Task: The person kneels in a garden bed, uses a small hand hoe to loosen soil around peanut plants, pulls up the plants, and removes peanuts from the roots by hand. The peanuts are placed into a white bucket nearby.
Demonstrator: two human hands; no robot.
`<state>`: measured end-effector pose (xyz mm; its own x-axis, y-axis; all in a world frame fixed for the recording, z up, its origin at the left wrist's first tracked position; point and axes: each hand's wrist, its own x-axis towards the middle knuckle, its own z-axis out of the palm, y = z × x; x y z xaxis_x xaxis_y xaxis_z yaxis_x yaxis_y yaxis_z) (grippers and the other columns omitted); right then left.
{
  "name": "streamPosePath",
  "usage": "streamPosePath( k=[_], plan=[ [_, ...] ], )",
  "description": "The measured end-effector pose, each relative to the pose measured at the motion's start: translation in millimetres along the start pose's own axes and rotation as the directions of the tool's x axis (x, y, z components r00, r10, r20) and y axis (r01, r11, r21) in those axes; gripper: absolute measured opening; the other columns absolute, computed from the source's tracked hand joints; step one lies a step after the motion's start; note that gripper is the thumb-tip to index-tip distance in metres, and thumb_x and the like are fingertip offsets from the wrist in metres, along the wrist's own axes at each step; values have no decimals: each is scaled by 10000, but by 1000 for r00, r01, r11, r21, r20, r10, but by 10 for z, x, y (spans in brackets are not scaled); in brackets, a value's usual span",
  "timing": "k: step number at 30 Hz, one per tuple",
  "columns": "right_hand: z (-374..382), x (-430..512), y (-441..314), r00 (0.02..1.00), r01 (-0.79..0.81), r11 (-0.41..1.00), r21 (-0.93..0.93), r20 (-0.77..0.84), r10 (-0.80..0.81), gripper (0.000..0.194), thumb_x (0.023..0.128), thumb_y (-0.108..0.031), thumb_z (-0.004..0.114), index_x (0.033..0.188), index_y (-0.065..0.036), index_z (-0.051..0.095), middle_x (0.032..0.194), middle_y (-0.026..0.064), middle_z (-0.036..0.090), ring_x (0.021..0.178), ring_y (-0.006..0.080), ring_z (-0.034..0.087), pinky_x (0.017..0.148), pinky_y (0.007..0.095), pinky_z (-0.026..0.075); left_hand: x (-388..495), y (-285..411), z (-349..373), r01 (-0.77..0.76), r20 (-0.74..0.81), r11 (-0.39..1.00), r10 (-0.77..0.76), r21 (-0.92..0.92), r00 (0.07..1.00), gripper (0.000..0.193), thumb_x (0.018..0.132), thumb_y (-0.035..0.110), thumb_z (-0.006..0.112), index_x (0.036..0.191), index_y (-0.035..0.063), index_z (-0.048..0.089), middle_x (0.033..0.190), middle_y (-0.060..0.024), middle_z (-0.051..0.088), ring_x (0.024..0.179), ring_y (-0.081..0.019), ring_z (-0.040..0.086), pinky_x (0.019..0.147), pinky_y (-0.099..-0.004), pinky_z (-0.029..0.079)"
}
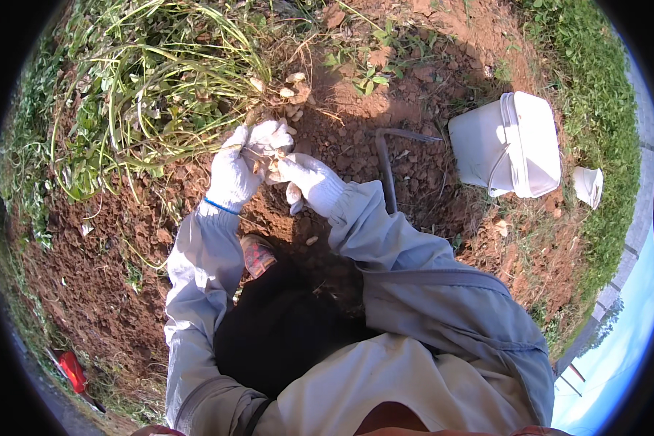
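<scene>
Both hands wear white knit gloves and meet over the reddish soil. My left hand (240,163) grips the root end of a peanut plant, whose long yellow-green stems (180,71) spread up and left. My right hand (313,182) is closed around peanut pods at the same roots, its fingertips close to the left ones. Small tan pods (258,166) show between the gloves. Just beyond the hands, more peanut pods (293,111) hang on roots or lie on the soil; which, I cannot tell. A single loose pod (312,240) lies on the ground below my right hand.
A white lidded plastic bucket (477,147) rests at the right, with a smaller white container (587,186) beyond it. A bent metal bar (384,158) lies on the soil near my right sleeve. My patterned shoe (259,256) is below. A red object (72,371) sits at far lower left.
</scene>
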<state>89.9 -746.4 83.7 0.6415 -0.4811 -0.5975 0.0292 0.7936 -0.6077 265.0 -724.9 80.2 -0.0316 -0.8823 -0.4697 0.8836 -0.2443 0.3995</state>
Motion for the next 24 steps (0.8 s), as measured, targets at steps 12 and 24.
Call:
streamPosePath(
  k=[12,24],
  plan=[
    [18,232,-110,991,-100,948,303,-50,121,474,981,-535,468,1122,-94,572,738,37,555,427,89,422,376,236,366,-15,-96,-20,-28,-73,999,31,43,997,442,1007,293,460,1189,-88,592,1141,-202,663,1049,-314,637,964,-415,484],
    [4,206,-123,980,173,985,-7,-101,-173,218,951,-260,614,1036,-69,550,694,16,530,475,86,471,399,239,409,-36,-169,-23,-106,-220,979,66,-175,973,479,977,411,499,1117,-29,627,1174,-211,655,1097,-352,612,942,-454,456]
  ],
)
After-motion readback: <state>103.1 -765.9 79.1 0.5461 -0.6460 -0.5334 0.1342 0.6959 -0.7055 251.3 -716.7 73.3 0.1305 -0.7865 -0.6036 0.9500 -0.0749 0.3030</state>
